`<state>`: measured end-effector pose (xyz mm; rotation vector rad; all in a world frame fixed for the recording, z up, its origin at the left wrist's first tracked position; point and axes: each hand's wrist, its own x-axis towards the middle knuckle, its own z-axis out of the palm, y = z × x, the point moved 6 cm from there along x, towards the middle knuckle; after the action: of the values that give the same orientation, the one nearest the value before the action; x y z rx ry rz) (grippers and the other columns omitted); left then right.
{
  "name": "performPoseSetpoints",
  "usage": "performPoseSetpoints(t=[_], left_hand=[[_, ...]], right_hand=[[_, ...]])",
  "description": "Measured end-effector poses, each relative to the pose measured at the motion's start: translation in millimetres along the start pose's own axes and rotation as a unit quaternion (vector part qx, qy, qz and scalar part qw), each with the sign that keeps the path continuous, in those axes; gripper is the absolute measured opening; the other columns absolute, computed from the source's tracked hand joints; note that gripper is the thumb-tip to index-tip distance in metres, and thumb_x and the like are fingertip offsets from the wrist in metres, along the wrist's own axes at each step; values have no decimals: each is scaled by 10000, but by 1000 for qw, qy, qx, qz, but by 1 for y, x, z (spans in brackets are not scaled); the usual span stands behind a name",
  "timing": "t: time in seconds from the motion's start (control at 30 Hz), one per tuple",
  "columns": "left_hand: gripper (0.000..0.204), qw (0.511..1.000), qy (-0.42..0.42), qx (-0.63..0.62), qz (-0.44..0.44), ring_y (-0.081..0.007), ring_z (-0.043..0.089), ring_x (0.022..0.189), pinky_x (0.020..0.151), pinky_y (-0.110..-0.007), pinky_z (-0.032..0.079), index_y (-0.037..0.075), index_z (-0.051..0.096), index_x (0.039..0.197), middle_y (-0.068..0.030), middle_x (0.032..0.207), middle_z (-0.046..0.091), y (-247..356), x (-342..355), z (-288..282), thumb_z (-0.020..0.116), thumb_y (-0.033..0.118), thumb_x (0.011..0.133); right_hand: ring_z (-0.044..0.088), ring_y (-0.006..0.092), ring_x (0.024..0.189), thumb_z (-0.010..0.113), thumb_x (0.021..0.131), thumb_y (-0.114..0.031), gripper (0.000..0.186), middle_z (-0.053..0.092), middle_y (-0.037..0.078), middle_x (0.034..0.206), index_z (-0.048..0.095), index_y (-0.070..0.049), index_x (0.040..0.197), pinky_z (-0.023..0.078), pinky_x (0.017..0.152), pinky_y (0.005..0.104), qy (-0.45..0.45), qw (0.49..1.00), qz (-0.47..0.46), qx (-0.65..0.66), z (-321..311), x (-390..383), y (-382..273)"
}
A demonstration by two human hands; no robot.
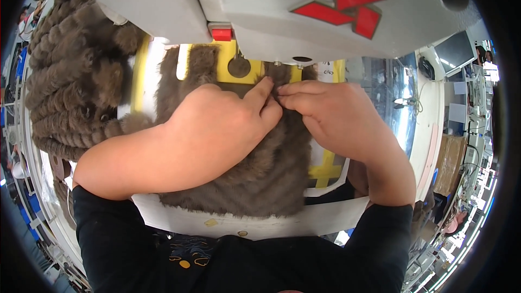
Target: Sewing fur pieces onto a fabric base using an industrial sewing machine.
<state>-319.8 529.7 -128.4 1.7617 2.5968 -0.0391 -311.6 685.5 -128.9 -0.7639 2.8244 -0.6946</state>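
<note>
A brown fur piece (271, 173) lies across the work surface, its striped pile reaching down toward my body. My left hand (222, 116) is on the fur, index finger stretched forward and the other fingers curled into the pile. Beside it, my right hand (331, 111) has its fingertips pressed together in a pinch on the fur near its upper right edge. The two hands' fingertips almost meet. Just ahead of them is a yellow template plate (239, 76) with a round opening, partly covered by fur. What the fingertips grip underneath is mostly hidden.
The large grey machine head (336, 16) with a red emblem overhangs the far side, close above my hands. A heap of brown fur strips (81, 76) lies at the left. A monitor (455, 54) and a cardboard box (449, 163) stand to the right.
</note>
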Motion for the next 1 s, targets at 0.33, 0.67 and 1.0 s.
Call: performPoseSetpoints(t=[0.33, 0.67, 1.0], left_hand=[[334, 1000, -4, 31, -4, -151, 692, 643, 592, -305, 507, 31, 634, 1145, -184, 1370, 665, -5, -5, -3, 616, 125, 825], [173, 993, -111, 25, 23, -193, 668, 680, 706, -327, 488, 47, 675, 960, -119, 1068, 717, 5, -25, -18, 626, 164, 842], [266, 987, 5, -140, 78, -266, 614, 826, 842, -376, 454, 76, 621, 808, -65, 810, 613, 46, -20, -14, 767, 295, 841]], right_hand=[[708, 271, 1085, 574, 839, -18, 379, 723, 41, 1274, 735, -88, 1176, 597, 867, 390, -21, 1000, 6, 1, 5, 1, -3], [723, 243, 1018, 596, 889, -48, 298, 732, 10, 1243, 750, -87, 1142, 597, 768, 384, 16, 999, -20, -33, 4, -5, -7], [694, 282, 1088, 586, 864, -31, 289, 731, 47, 1244, 741, -52, 1107, 583, 878, 412, -2, 995, 55, -86, -5, -40, 10]])
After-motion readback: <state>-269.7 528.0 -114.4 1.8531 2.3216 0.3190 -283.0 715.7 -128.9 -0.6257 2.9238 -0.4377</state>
